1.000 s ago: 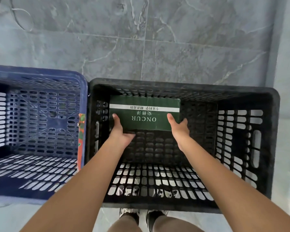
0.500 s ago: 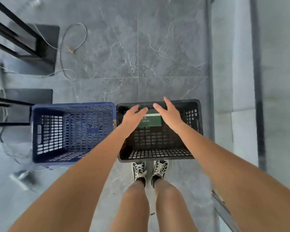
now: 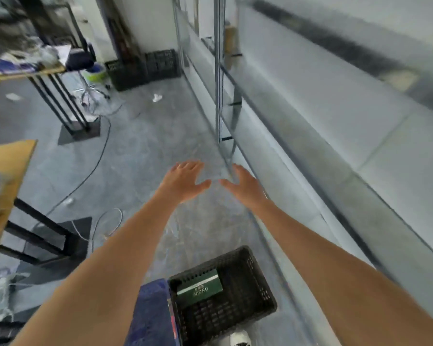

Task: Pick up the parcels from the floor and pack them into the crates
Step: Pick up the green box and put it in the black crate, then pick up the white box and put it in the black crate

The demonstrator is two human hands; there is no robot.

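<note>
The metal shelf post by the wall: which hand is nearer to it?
Right. The right hand is just beside the metal shelf post; the left hand is further away from it, both open and empty.

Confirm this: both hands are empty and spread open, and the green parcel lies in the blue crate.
One thing is wrong. The head view shows the green parcel in the black crate, not the blue crate. The left hand and right hand are indeed empty and open.

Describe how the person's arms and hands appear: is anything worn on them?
Both arms are bare along all that shows, with no sleeves in view. The left hand and the right hand wear no gloves, and no watch, bracelet or ring is visible. The picture is slightly blurred, so very small marks cannot be judged.
</note>
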